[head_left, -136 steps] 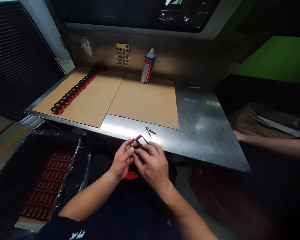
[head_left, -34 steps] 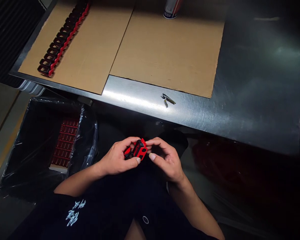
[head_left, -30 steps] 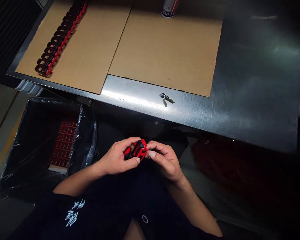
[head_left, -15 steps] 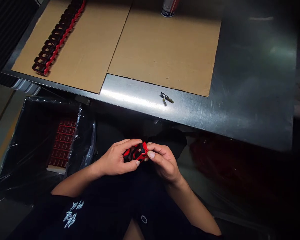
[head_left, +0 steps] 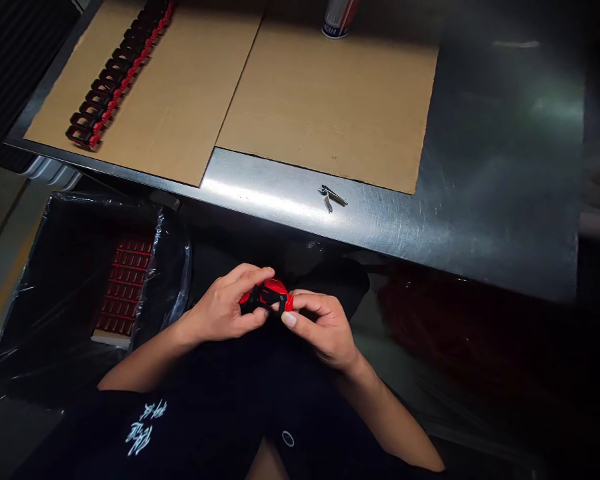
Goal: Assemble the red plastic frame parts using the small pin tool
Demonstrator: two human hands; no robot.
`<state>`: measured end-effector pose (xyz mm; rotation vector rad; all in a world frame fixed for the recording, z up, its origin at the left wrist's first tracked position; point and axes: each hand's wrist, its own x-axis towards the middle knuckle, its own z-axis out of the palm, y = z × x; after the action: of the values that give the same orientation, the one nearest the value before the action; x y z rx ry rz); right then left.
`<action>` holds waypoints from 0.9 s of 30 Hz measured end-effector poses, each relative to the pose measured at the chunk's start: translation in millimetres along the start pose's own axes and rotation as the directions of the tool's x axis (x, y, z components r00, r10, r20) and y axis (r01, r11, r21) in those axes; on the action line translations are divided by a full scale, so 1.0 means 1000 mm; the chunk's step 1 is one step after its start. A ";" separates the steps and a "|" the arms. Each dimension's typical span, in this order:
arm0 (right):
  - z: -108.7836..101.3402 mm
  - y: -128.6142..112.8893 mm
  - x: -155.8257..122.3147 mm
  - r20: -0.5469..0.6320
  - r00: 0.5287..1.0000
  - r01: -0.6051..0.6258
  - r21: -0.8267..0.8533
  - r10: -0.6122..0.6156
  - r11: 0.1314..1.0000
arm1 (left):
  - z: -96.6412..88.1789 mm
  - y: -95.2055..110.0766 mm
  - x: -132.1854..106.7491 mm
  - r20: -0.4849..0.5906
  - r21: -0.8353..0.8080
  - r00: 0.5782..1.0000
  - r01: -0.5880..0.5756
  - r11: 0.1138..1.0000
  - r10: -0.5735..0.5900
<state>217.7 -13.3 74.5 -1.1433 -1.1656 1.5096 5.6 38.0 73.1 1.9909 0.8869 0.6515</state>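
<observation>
A small red and black plastic part [head_left: 269, 295] sits between both my hands, low over my lap and below the front edge of the steel table [head_left: 480, 200]. My left hand [head_left: 227, 307] pinches its left end with thumb and fingers. My right hand [head_left: 320, 323] is closed on its right end. On the left cardboard sheet [head_left: 180, 107] lies a long row of similar red and black parts [head_left: 117, 73].
A small metal clip [head_left: 333, 197] lies on the bare steel near the table edge. A spray can [head_left: 337, 17] stands at the back. A bin lined with black plastic [head_left: 55, 293] on the floor at my left holds several rows of red parts [head_left: 125, 287].
Since 4.5 s ago my view has tilted down and my hands have dropped from the table edge to my lap. In the last second the part has been turned between my fingers.
</observation>
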 end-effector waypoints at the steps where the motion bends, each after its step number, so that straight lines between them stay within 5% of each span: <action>1: 0.001 0.000 0.000 -0.008 0.999 0.040 -0.051 -0.040 0.998 | -0.002 0.000 0.000 0.001 -0.010 0.999 0.044 0.999 -0.044; 5: 0.005 0.002 -0.001 -0.023 0.975 0.211 -0.185 -0.219 0.960 | -0.007 0.003 -0.002 0.054 -0.096 0.981 0.192 0.977 -0.187; 9: 0.006 0.006 0.000 -0.014 0.945 0.314 -0.245 -0.327 0.917 | -0.005 0.008 -0.003 0.038 -0.116 0.976 0.218 0.969 -0.215; 27: 0.009 0.013 0.000 0.029 0.935 0.346 -0.282 -0.352 0.895 | 0.007 0.015 -0.002 0.007 -0.061 0.998 0.062 0.996 -0.062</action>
<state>207.8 -17.0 63.0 -1.0608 -1.5170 1.0747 14.7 27.0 81.6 1.9020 0.9110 0.6308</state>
